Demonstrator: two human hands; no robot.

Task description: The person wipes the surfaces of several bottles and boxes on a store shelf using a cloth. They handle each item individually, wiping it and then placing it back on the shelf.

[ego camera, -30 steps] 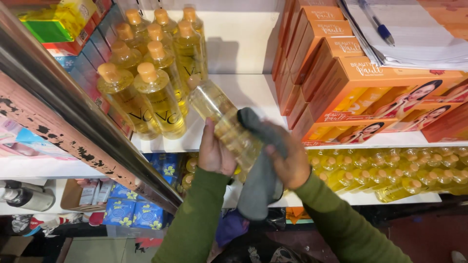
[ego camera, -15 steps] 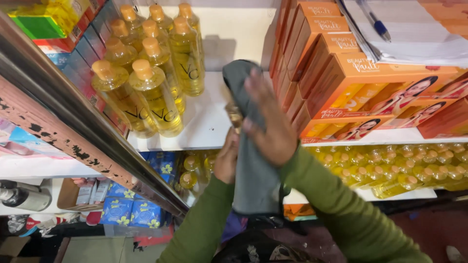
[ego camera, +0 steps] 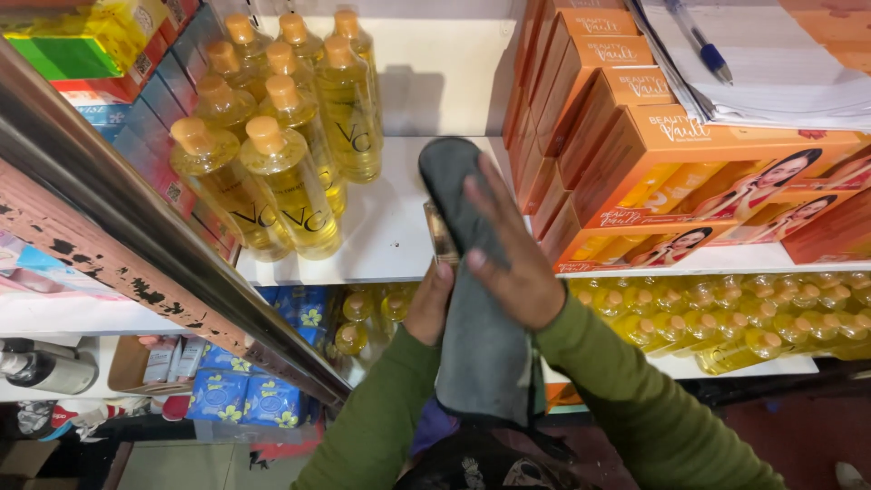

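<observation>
Head view, looking down at white shelves; right hand [ego camera: 508,259] lies flat over a grey cloth [ego camera: 476,299], fingers spread and pressing it down onto a bottle [ego camera: 442,238], of which only a narrow amber-clear sliver shows at the cloth's left edge; cloth covers the rest and hangs down toward the person's body; left hand [ego camera: 428,304] is below and left of the right, fingers curled up under the bottle and cloth, gripping from beneath, exact finger spread hidden; bottle sits above the near edge of the white shelf [ego camera: 390,236], mid-scene, tilted with its far end pointing away; both sleeves green; left of the hands stands a cluster of yellow oil bottles [ego camera: 290,154] with tan caps, upright in rows, near but apart from the cloth; right of the hands, stacked orange boxes [ego camera: 635,154], just beside the cloth's far end; papers with a blue pen [ego camera: 703,45] rest on top of the boxes, far right; lower shelf holds more small yellow bottles [ego camera: 726,327].
</observation>
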